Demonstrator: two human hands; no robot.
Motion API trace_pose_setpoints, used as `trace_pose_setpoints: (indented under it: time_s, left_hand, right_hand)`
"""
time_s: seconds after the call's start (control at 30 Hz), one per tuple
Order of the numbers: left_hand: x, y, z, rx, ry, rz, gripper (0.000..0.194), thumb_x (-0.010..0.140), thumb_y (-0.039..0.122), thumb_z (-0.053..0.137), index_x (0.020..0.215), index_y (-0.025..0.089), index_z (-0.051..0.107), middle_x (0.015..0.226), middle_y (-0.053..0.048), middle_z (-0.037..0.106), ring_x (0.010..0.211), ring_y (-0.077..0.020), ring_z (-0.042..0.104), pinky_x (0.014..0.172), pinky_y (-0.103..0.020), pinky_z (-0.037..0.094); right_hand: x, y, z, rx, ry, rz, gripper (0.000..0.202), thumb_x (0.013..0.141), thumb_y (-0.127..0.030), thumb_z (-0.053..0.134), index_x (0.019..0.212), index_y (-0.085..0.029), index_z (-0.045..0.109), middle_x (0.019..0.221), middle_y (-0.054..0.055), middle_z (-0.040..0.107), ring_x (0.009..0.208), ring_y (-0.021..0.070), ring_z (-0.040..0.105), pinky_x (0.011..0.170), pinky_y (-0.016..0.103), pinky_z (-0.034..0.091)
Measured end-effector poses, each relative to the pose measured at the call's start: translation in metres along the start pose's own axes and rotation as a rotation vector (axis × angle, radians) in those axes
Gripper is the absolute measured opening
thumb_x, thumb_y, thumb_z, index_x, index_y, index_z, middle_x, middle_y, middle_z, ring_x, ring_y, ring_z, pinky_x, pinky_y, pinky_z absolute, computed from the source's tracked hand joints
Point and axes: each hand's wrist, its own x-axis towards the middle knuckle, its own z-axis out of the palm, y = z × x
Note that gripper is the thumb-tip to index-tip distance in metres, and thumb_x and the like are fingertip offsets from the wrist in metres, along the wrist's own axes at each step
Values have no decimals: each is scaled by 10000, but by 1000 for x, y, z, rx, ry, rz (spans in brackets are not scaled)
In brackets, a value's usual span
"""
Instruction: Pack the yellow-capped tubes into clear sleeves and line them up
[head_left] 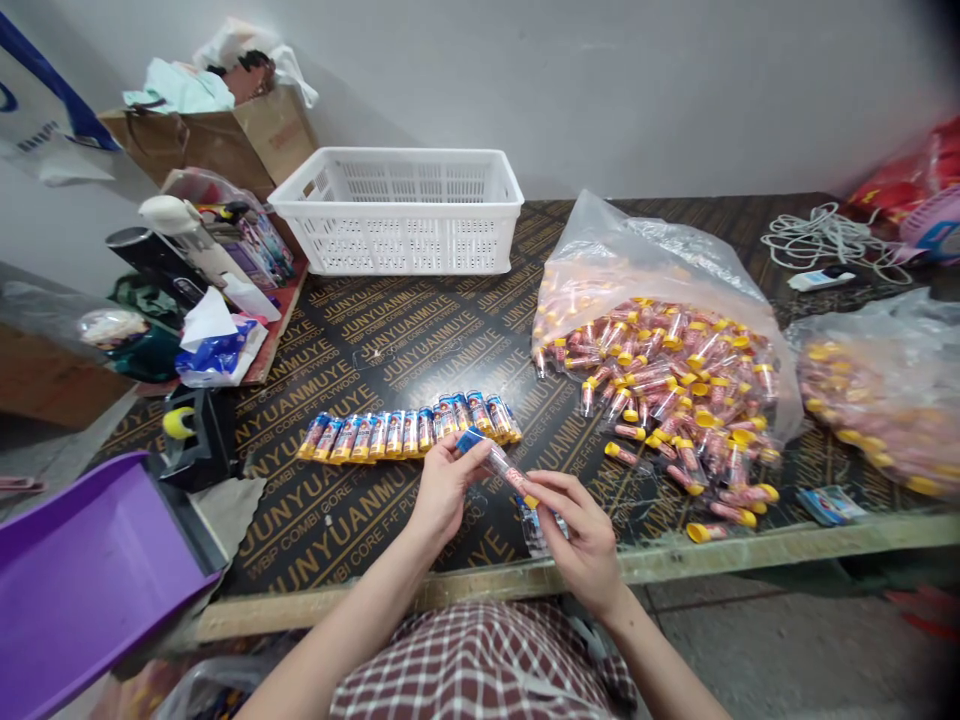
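Between my two hands, above the table's front edge, is a clear tube [508,472] with pink contents and a yellow cap. My left hand [448,485] pinches its upper end, where there is a small blue wrapper or label. The capped lower end is in the fingers of my right hand [576,530]. Just behind my left hand, a row of blue-and-yellow packed tubes [382,435] lies side by side. A pile of yellow-capped tubes [675,380] spills from a clear plastic bag [660,250] on the right. Small clear-and-blue wrappers [534,530] lie partly hidden beneath my right hand.
A white basket [401,235] stands at the back of the dark table [420,330]. At the left are a tape dispenser [199,435], a purple dustpan [97,570] and bottles [184,245]. Another tube bag [885,390], a blue packet [830,505] and a coiled cable [825,240] are at the right.
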Motion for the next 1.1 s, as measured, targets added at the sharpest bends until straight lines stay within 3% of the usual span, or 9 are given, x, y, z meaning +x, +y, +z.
trace_pose_setpoints:
  time_s: [0.2, 0.3, 0.43, 0.63, 1.1]
  left_hand:
    - [-8, -3, -1, 53, -148, -93, 334, 578, 307, 810, 811, 115, 667, 719, -34, 681, 615, -115, 621, 629, -240, 508]
    - [-12, -5, -3, 128, -244, -154, 339, 592, 323, 800, 813, 92, 689, 749, -67, 689, 627, -127, 624, 630, -246, 499]
    - [-18, -10, -3, 171, -324, -256, 362, 576, 305, 812, 846, 93, 698, 730, -60, 688, 606, -116, 613, 609, -232, 485]
    - [-22, -17, -2, 157, -324, -307, 352, 548, 297, 828, 798, 90, 693, 713, -54, 682, 591, -114, 617, 575, -216, 480]
    - [-26, -13, 0, 119, -299, -299, 382, 529, 293, 834, 823, 90, 697, 711, -56, 685, 582, -109, 609, 585, -221, 477]
  right_hand:
    - [-1, 13, 4, -22, 12, -1, 533, 803, -82, 526, 1288, -302, 491, 1064, 65, 566, 930, 178, 610, 827, 356, 546]
    - [2, 15, 3, -33, -30, -30, 710, 719, -82, 558, 1370, -292, 369, 1260, 96, 456, 1070, 227, 562, 885, 409, 526]
    - [7, 15, 0, 23, -180, -73, 841, 631, -80, 521, 1410, -272, 266, 1454, 95, 287, 1291, 293, 387, 1009, 481, 429]
    - [5, 18, 3, 97, -227, -47, 814, 600, -85, 496, 1379, -233, 315, 1344, 94, 464, 1235, 265, 466, 1043, 453, 399]
    - [5, 16, 11, 205, -186, -11, 793, 625, -91, 508, 1377, -227, 299, 1340, 105, 474, 1208, 256, 502, 1012, 423, 438]
